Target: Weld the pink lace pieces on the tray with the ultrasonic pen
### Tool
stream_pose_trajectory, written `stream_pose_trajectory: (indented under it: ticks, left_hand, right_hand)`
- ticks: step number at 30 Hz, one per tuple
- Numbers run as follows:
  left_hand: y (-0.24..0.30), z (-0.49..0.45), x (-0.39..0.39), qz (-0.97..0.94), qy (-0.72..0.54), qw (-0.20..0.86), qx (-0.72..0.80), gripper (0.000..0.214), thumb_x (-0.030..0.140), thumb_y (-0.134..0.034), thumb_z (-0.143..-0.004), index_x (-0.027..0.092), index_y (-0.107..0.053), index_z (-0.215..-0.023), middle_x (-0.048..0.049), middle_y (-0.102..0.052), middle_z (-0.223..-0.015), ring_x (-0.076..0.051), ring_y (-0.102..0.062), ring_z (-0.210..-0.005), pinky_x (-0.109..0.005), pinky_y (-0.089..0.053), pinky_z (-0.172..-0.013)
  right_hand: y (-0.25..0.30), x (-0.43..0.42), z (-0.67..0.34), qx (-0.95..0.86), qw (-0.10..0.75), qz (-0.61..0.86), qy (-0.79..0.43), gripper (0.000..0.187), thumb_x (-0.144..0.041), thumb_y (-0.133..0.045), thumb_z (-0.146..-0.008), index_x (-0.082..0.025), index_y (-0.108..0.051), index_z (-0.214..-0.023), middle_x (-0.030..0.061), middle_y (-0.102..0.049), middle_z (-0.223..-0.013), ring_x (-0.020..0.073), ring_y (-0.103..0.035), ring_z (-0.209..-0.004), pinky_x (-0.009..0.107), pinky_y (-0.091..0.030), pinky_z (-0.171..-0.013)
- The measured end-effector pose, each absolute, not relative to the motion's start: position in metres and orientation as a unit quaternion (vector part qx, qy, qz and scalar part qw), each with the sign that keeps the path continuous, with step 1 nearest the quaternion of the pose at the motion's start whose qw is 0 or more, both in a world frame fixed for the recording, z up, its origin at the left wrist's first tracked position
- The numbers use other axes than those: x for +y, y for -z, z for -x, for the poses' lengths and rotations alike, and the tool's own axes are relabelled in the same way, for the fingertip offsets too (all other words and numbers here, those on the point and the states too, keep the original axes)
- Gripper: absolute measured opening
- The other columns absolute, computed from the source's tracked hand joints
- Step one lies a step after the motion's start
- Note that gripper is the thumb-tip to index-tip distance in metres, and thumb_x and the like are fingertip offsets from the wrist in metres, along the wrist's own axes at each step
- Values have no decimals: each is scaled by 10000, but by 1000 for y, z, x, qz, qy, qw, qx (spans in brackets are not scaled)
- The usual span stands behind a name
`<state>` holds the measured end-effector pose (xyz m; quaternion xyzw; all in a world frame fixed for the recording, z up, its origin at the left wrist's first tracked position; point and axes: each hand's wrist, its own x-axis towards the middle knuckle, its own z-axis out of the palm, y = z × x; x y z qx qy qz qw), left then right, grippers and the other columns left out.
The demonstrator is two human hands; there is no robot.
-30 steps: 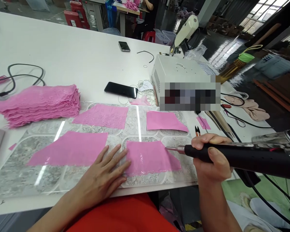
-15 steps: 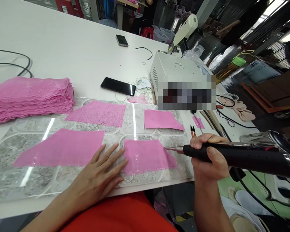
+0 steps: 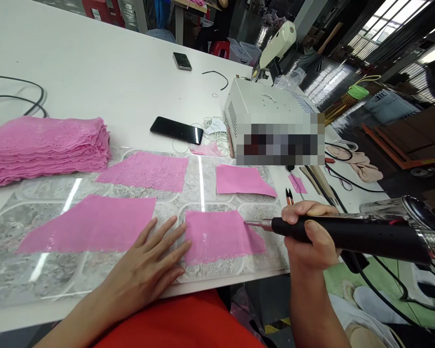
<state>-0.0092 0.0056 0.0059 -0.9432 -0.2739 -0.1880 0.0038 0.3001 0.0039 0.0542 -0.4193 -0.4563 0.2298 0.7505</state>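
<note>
In the head view my left hand lies flat with its fingers spread, fingertips on the left edge of a pink fabric piece. That piece rests on a clear-coated marble-patterned mat. My right hand is wrapped round a thick black hand tool with a thin metal tip. The tip meets the slanted right side of the same piece. A larger pink piece lies left of my left hand. Two more lie behind, one of pink lace and a smaller plain one.
A tall stack of pink lace stands at the left. Behind the mat are a black phone, tangled thin cords and a grey metal box. Tweezers lie near my right hand. Cables hang at the right.
My right hand and the tool have shifted very slightly left, the tip staying at the fabric's slanted side. My left hand stays in place.
</note>
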Motion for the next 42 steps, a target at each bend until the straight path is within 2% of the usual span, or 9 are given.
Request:
stream_pose_trajectory:
  ticks: [14, 23, 32, 42]
  left_hand:
    - [-5, 10, 6, 944, 186, -1, -272, 426, 292, -548, -916, 228, -529, -1337, -56, -415, -1493, -280, -268, -1438, -487, -183, -1195]
    - [-7, 8, 4, 937, 202, -27, -285, 376, 287, -553, -920, 224, -568, -1290, -39, -481, -1446, -257, -277, -1436, -455, -148, -1210]
    - [-6, 7, 0, 928, 223, -40, -297, 332, 277, -522, -939, 215, -580, -1260, -54, -523, -1404, -256, -298, -1426, -488, -207, -1191]
    - [-5, 8, 0, 924, 230, -57, -301, 335, 310, -538, -934, 221, -584, -1254, -48, -537, -1391, -254, -327, -1411, -488, -204, -1194]
  right_hand:
    - [-54, 5, -300, -451, 751, 426, -225, 125, -228, -612, -649, -199, -563, -761, -12, -544, -709, 109, -487, -514, 289, -430, -497]
    - [-54, 4, -301, -447, 754, 422, -233, 118, -186, -600, -624, -190, -561, -735, -12, -551, -696, 117, -493, -513, 295, -434, -493]
    - [-56, 16, -282, -444, 770, 391, -239, 121, -187, -589, -642, -179, -570, -762, -10, -543, -724, 106, -491, -531, 290, -423, -523]
    - [-50, 29, -263, -459, 757, 379, -271, 128, -170, -580, -667, -187, -576, -793, -16, -547, -736, 107, -506, -548, 294, -425, -544]
